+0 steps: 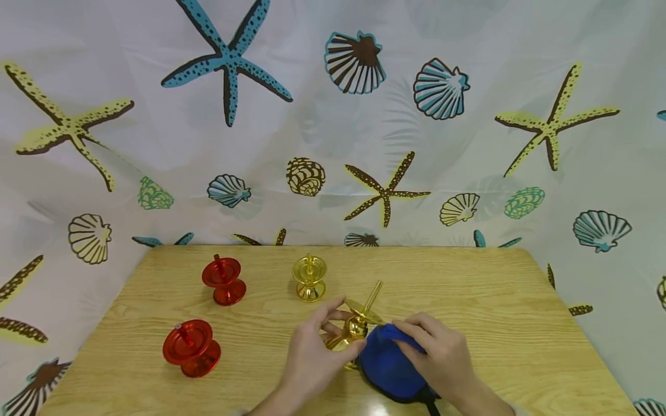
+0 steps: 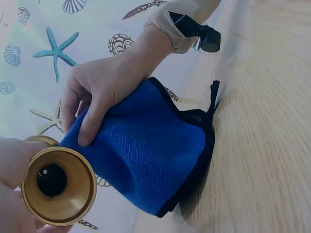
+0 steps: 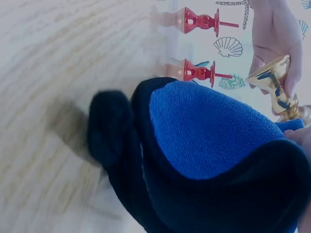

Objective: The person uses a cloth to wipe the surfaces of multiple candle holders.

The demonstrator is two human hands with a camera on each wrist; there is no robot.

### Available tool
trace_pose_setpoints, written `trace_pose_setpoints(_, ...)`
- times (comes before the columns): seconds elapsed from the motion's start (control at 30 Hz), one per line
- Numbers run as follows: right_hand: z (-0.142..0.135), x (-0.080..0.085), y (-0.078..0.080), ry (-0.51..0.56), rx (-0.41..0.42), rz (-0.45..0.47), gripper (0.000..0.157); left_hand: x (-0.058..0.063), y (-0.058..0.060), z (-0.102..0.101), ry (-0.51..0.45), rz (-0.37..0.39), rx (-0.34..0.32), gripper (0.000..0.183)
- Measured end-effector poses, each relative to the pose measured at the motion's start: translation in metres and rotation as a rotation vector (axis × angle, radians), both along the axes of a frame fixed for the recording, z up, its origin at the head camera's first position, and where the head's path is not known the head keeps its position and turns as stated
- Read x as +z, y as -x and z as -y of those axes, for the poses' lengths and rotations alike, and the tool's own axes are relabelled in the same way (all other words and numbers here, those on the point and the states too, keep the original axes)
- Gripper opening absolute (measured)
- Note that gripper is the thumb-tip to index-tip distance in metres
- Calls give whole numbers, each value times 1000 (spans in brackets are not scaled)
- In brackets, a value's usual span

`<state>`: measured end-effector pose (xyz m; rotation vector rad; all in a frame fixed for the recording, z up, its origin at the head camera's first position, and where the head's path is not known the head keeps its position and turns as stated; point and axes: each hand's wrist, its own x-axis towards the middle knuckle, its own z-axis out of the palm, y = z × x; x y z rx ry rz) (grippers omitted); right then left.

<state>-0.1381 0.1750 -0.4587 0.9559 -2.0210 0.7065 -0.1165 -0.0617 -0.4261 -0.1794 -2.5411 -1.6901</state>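
My left hand (image 1: 317,349) grips a gold candle holder (image 1: 356,327) by its waist, tilted, with its spike leaning up to the right. In the left wrist view the hollow underside of its base (image 2: 60,187) faces the camera. My right hand (image 1: 442,355) pinches a blue cloth (image 1: 387,364) with black edging between thumb and fingers. A fold of the cloth lies right at the rim of the gold holder's dish. The rest of the cloth hangs down, its black loop (image 3: 112,121) close over the table.
Two red candle holders (image 1: 224,280) (image 1: 192,346) stand at the left of the wooden table (image 1: 442,277). Another gold candle holder (image 1: 309,277) stands upright at the back middle. A curtain (image 1: 312,133) printed with shells and starfish hangs behind the table.
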Motion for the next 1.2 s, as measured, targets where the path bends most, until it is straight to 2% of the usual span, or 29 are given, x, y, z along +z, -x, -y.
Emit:
trace_pose_setpoints(0.13,-7,1,1,32,-22,43,20,-1,-1,2,39,-138,24,68)
trace_pose_setpoints(0.3,-12,4,5,41,-61,51,45,-3,-2,5,130,-279,40,69)
trace_pose_setpoints(0.5,-12,8,5,70,-76,102,42,-8,-1,8,239,-477,13,74)
trace_pose_setpoints(0.57,-12,9,5,77,-79,119,41,-10,-1,9,256,-513,-2,75)
trace_pose_setpoints(0.63,-13,10,6,86,-82,149,40,-10,-1,9,259,-513,-16,75)
trace_pose_setpoints(0.8,-15,17,9,49,-136,298,30,-10,-3,10,303,-510,-20,64)
trace_pose_setpoints(0.97,-19,30,12,-28,-192,522,19,-12,-3,13,376,-615,-42,46)
trace_pose_setpoints(1.2,-26,47,20,-61,-122,727,17,-13,-3,15,412,-682,-129,41)
